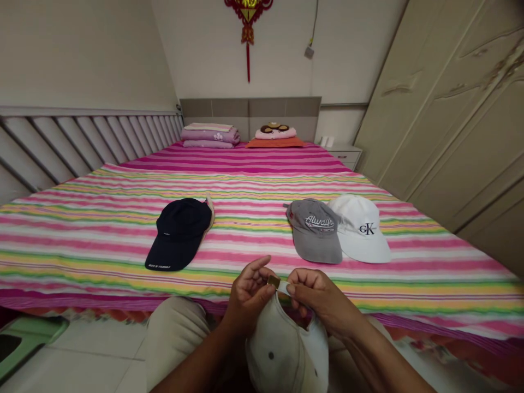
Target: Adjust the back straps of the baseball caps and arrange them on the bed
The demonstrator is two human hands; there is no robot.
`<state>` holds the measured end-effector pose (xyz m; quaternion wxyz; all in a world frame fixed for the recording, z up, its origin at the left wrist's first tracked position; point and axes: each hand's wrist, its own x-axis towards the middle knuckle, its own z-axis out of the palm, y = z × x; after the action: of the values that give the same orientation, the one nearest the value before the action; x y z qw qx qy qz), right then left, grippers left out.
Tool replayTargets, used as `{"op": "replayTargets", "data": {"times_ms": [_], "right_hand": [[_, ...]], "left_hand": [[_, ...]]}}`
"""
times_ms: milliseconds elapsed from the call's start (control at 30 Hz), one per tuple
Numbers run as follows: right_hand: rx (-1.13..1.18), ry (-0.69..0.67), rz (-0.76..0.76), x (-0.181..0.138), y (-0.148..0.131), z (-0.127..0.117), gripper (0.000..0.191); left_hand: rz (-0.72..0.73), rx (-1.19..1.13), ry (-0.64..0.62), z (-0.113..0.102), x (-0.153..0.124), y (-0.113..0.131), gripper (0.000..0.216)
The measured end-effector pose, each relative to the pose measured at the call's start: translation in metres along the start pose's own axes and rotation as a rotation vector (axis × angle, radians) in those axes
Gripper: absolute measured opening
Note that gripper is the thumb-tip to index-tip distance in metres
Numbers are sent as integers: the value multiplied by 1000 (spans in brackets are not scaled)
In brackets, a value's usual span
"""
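Observation:
A pale baseball cap (pixel 282 349) hangs over my lap with its back opening turned up toward the bed. My left hand (pixel 251 295) pinches the brass-coloured buckle (pixel 273 281) of its strap between thumb and fingers, the index finger raised. On the other side, my right hand (pixel 319 295) grips the light strap end (pixel 284 287) right beside the buckle. Ahead on the bed lie a navy cap (pixel 180 232) at left, with a beige edge showing behind it, and a grey cap (pixel 315 232) at right, overlapping a white cap (pixel 364 229).
The striped bedspread (pixel 245 229) covers the bed in front of my knees. Folded purple bedding (pixel 210 135) and a pink pillow stack (pixel 275 136) sit by the headboard (pixel 249 112). A rail (pixel 90 136) runs along the left, wardrobes (pixel 454 109) stand right, and a green stool (pixel 36 333) is lower left.

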<state>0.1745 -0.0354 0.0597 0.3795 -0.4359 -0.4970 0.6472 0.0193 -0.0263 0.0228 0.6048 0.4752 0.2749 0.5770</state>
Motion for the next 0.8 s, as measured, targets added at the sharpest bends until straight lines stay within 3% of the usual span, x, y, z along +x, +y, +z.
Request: {"op": "replayTargets", "data": {"times_ms": [233,433,667,800], "right_hand": [[65,5,23,3,6,5,29],[-7,-61,-17,2,2,-2,29],[25,-3,-11,1,0,-3,28],[-18,3,8,2,1,-2,28]], "left_hand": [[75,16,21,0,-3,-15,47],[40,-8,71,-1,-2,-12,46],[-49,6,17,-1,-2,-5,51],[-86,-17,50,-1,-2,-5,52]]}}
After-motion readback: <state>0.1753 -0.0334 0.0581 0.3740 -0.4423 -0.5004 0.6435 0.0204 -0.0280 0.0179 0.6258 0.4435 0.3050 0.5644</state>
